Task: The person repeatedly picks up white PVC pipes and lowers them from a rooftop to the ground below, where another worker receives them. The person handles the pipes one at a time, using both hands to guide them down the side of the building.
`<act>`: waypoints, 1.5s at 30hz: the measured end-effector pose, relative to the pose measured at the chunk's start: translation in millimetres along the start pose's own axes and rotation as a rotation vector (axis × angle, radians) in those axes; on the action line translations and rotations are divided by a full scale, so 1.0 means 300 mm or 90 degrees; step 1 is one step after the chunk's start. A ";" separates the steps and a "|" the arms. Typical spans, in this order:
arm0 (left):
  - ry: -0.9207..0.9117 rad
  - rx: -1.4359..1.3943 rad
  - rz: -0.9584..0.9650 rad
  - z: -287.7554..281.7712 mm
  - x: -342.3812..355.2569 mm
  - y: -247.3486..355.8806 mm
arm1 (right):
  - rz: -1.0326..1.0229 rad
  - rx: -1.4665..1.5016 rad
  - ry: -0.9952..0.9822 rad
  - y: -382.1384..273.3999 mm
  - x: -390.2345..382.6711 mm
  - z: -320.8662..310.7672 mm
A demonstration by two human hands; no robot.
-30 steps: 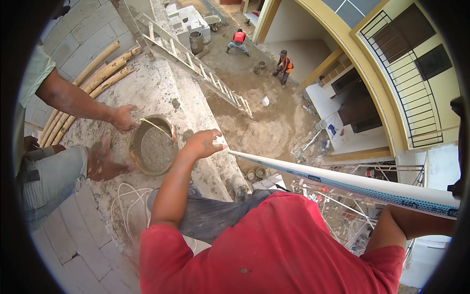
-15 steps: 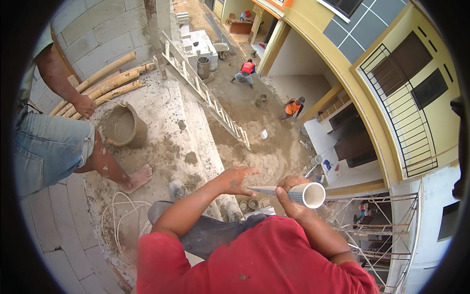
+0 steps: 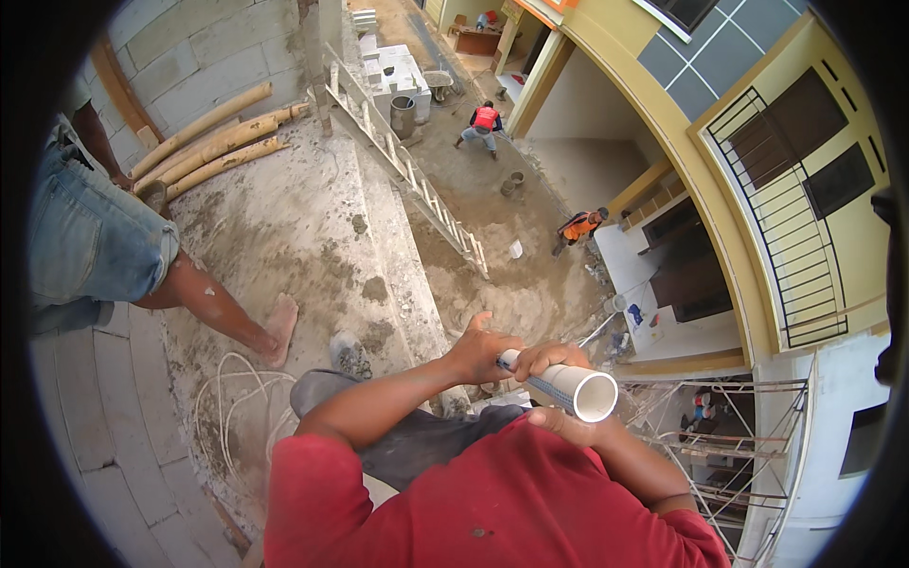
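Observation:
A white plastic pipe [image 3: 559, 386] with blue markings points away from me over the slab's edge, its open end near my chest. My left hand [image 3: 478, 352] grips it at the far part, index finger raised. My right hand [image 3: 568, 398] holds it closer to the open end, fingers over the top and thumb low beside it. Under my arms are my grey-trousered legs [image 3: 407, 445] on the dusty concrete slab [image 3: 246, 227].
A co-worker [image 3: 95, 237] stands at left near bamboo poles [image 3: 208, 151]. A coiled hose [image 3: 224, 407] lies behind my legs. A ladder [image 3: 398, 161] leans on the slab edge. Two workers [image 3: 483, 123] [image 3: 578, 227] are in the yard below. Scaffolding [image 3: 720, 435] is at lower right.
The pipe has swung from pointing right to pointing away from me, and both hands have closed on it. The co-worker and bucket have moved back leftward, the bucket now mostly hidden.

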State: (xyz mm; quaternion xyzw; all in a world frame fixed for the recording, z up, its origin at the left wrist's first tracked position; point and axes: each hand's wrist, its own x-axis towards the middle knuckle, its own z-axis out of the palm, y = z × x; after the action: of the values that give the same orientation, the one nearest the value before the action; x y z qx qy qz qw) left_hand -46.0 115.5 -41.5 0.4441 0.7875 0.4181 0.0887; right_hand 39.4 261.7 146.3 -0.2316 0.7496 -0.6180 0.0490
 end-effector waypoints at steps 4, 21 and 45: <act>-0.029 -0.077 0.001 -0.013 0.011 -0.021 | 0.089 0.178 -0.136 -0.065 -0.026 -0.059; -0.191 0.155 0.088 0.002 0.158 -0.046 | 0.709 0.349 0.099 -0.067 -0.210 -0.124; -0.343 0.158 -0.272 0.016 0.047 -0.199 | 0.954 0.694 0.295 0.779 -0.329 0.058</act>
State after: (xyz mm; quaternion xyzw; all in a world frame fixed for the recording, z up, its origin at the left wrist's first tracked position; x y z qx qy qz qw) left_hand -89.2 114.0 -85.3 0.3713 0.8556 0.1590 0.3239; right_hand 66.3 316.4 -100.8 0.4914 0.3034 -0.7205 0.3838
